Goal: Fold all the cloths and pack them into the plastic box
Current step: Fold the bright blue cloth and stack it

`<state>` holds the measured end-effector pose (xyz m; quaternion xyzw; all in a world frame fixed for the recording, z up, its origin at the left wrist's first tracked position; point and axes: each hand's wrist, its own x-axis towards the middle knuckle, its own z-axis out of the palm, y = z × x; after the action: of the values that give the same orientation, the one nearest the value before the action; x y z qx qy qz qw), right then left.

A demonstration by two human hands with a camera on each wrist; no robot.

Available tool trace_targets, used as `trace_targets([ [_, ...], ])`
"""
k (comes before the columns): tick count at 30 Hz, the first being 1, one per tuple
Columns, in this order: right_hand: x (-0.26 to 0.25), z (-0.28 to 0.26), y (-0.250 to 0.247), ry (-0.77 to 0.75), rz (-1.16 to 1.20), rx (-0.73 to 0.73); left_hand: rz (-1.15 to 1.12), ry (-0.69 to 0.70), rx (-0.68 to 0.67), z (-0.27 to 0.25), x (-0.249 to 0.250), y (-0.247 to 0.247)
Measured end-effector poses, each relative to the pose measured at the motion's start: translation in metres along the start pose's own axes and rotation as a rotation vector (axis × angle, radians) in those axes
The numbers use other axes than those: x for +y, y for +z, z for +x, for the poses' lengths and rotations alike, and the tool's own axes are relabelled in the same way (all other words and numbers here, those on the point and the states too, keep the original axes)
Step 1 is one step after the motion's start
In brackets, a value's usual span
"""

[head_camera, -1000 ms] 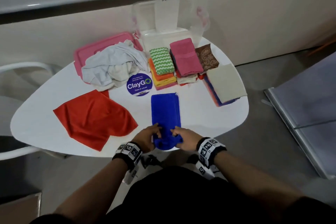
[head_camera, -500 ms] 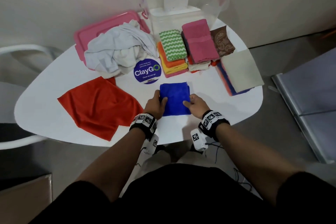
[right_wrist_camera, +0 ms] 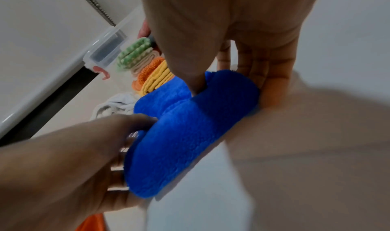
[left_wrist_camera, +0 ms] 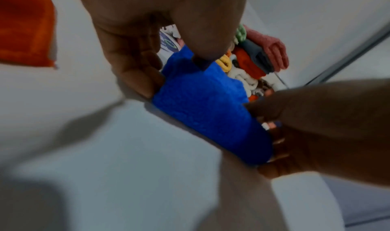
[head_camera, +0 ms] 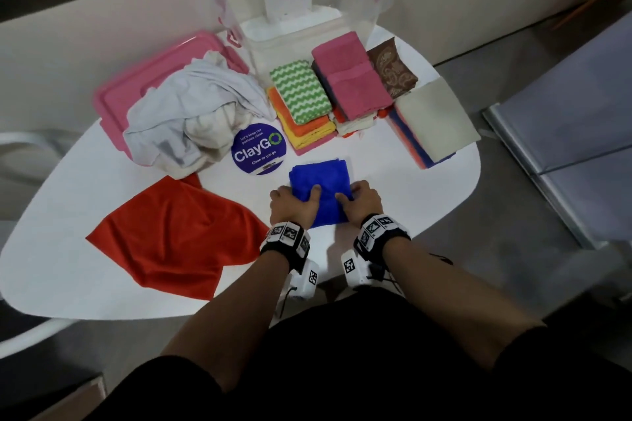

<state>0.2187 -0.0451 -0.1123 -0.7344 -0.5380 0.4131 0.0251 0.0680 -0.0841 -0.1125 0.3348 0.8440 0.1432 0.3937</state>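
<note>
A blue fleecy cloth (head_camera: 321,181) lies folded into a thick pad on the white table (head_camera: 393,202), near its front edge. My left hand (head_camera: 295,203) grips its left side, thumb on top and fingers at the edge. My right hand (head_camera: 357,200) grips the right side the same way. In the left wrist view the left hand (left_wrist_camera: 175,71) pinches the blue cloth (left_wrist_camera: 202,111). In the right wrist view the right hand (right_wrist_camera: 227,82) digs its thumb into a crease of the blue cloth (right_wrist_camera: 190,134). The clear plastic box (head_camera: 307,20) stands at the table's back.
A red cloth (head_camera: 178,229) lies spread at the front left. A crumpled grey-white cloth (head_camera: 191,113) rests on a pink lid (head_camera: 113,102). Stacks of folded cloths, topped green zigzag (head_camera: 301,92), pink (head_camera: 352,79), brown (head_camera: 391,67) and beige (head_camera: 434,123), sit before the box. A round ClayGO sticker (head_camera: 257,149) is mid-table.
The long blue cloth's near end was folded forward onto its far half. Both hands moved forward with it and now grip the folded pad from its two sides.
</note>
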Motion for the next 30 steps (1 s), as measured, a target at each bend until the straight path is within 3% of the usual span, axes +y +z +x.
trace_targets([
  [2, 0.001, 0.0, -0.005, -0.038, -0.046, -0.045, 0.001, -0.001, -0.033, 0.005, 0.004, 0.001],
  [6, 0.009, 0.0, -0.018, -0.016, 0.027, -0.165, -0.413, -0.025, -0.213, 0.009, 0.017, 0.0],
  [10, 0.013, 0.006, -0.033, 0.087, 0.552, -0.304, -0.801, -0.009, -0.323, 0.002, 0.035, -0.011],
  [12, 0.009, 0.01, -0.046, 0.117, 0.699, -0.356, -0.914, -0.023, -0.362, -0.002, 0.049, -0.014],
  [14, 0.005, 0.015, -0.063, 0.054, 0.638, -0.276, -0.897, -0.006, -0.354, -0.004, 0.063, -0.007],
  [18, 0.005, 0.032, -0.12, -0.237, 0.331, 0.023, -0.755, 0.123, -0.359, 0.005, 0.096, 0.039],
  [22, 0.017, 0.065, -0.195, -0.345, 0.291, 0.147, -0.816, 0.193, -0.408, -0.02, 0.181, 0.044],
  [25, 0.016, 0.094, -0.239, -0.378, 0.36, 0.165, -0.769, 0.322, -0.294, -0.011, 0.233, 0.052],
  [30, -0.034, 0.158, -0.277, -0.419, 0.398, 0.16, -0.581, 0.483, 0.193, 0.015, 0.293, 0.037],
])
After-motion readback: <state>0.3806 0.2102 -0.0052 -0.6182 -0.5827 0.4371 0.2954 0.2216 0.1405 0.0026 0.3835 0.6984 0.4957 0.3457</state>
